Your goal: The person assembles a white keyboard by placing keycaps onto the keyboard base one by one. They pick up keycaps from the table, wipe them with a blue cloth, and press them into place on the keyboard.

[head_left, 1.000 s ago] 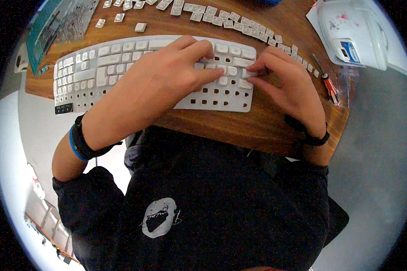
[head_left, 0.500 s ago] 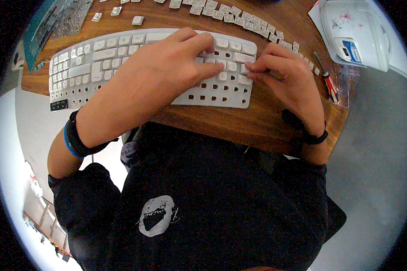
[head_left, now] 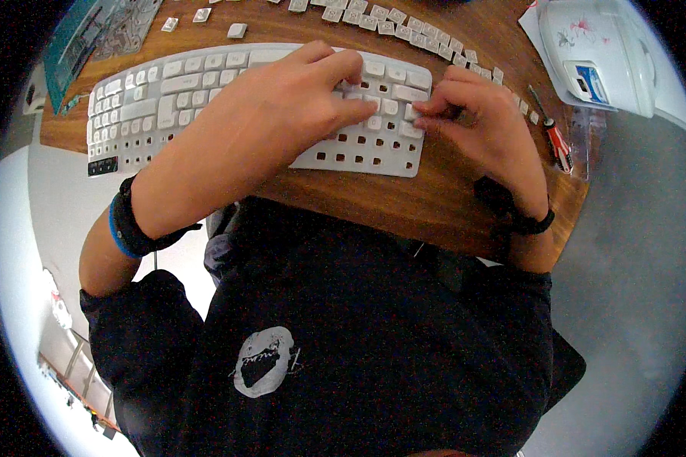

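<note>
A white keyboard [head_left: 149, 108] lies across the wooden table, partly fitted with white keycaps; bare switch sockets show along its near rows. My left hand [head_left: 293, 103] reaches over its middle from the left. The thumb and the bent forefinger of this hand are apart and rest on the keys, with part of the board hidden below. At the keyboard's right end, my right hand [head_left: 480, 110] has its fingertips pinched at a white keycap [head_left: 411, 113] near the edge. Its other fingers are curled, and the fingertips cover part of that keycap.
Loose keycaps [head_left: 381, 27] lie in curved rows beyond the keyboard. A red-handled screwdriver [head_left: 558, 145] and a clear plastic bag [head_left: 579, 137] are at the right table edge, near a clear plastic box [head_left: 625, 46]. Thin printed circuit sheets [head_left: 103, 34] lie at far left.
The keyboard has shifted slightly away from me at its near edge and turned a little. Both hands keep nearly the same places on it.
</note>
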`<state>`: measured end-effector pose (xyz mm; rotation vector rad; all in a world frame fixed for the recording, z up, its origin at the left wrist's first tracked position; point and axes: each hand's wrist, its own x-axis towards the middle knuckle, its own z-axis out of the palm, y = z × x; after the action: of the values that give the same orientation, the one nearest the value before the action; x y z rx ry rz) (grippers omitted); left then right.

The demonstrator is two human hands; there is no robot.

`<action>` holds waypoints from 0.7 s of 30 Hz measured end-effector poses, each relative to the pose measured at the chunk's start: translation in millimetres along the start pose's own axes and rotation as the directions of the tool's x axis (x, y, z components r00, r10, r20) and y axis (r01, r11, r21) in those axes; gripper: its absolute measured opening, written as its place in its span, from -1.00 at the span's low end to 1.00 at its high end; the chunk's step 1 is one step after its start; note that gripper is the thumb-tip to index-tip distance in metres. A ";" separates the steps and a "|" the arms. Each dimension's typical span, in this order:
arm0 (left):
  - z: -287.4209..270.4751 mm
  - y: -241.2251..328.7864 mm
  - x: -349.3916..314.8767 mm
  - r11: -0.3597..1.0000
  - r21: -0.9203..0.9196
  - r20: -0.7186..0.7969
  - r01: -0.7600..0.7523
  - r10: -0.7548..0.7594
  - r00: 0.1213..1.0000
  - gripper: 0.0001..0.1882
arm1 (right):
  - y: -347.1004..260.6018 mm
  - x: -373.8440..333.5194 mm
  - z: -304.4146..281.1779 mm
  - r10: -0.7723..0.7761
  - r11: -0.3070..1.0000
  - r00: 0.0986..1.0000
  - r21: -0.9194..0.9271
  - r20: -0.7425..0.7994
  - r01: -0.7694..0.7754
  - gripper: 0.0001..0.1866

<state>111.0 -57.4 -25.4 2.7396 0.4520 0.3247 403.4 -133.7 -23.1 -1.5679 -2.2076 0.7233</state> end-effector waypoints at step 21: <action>-5.7 -3.3 -10.3 0.993 -0.118 0.089 0.016 -0.005 0.996 -0.38 | -1.7 -12.8 -0.9 -0.145 0.987 0.988 -0.070 -0.046 0.142 -0.84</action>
<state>99.1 -56.3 -23.1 2.6233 0.4102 0.2188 406.9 -146.0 -21.2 -1.4228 -2.3008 0.5671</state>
